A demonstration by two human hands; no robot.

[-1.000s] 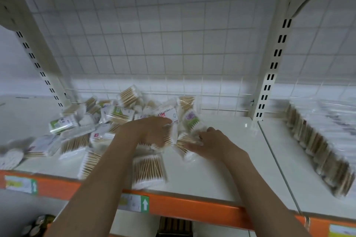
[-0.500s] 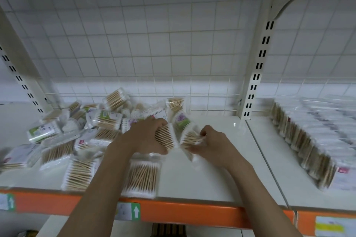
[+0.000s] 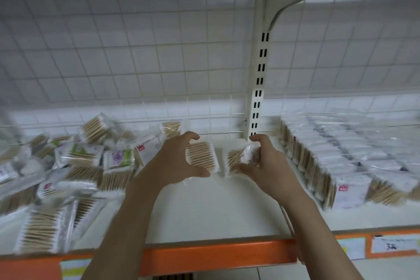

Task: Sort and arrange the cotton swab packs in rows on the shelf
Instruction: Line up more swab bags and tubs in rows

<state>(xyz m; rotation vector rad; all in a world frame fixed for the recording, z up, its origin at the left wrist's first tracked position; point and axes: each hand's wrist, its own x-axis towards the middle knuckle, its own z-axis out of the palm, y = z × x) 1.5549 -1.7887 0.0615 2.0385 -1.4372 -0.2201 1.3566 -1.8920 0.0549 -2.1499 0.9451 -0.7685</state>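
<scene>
Nearest the camera runs the orange front rail (image 3: 204, 257) of the white shelf (image 3: 204, 207), with three paper labels on it: one at the left (image 3: 75, 268) and two at the right (image 3: 395, 245), their print too blurred to read. Two bare forearms reach up over the rail to the middle of the shelf. The left hand (image 3: 172, 161) has its thumb and fingers curled round one clear pack of wooden-stick swabs (image 3: 201, 157), held just above the shelf surface. The right hand (image 3: 266, 161) grips a second clear pack (image 3: 238, 158) the same way, finger over the top and thumb beneath; the two packs sit just beside each other with a narrow gap between. To the left lies a loose heap of swab packs (image 3: 68, 170), tumbled at all angles and overlapping, too many and too blurred to count; a few show green or purple printed fronts, most are plain clear film over tan sticks. To the right, past the shelf joint, stand arranged rows of packs (image 3: 341, 161), upright and pressed together, at least three rows deep, the exact count unclear. Behind the hands rises one slotted white upright post (image 3: 259, 79), and behind everything a white wire grid back panel (image 3: 136, 52) under the shelf above.
</scene>
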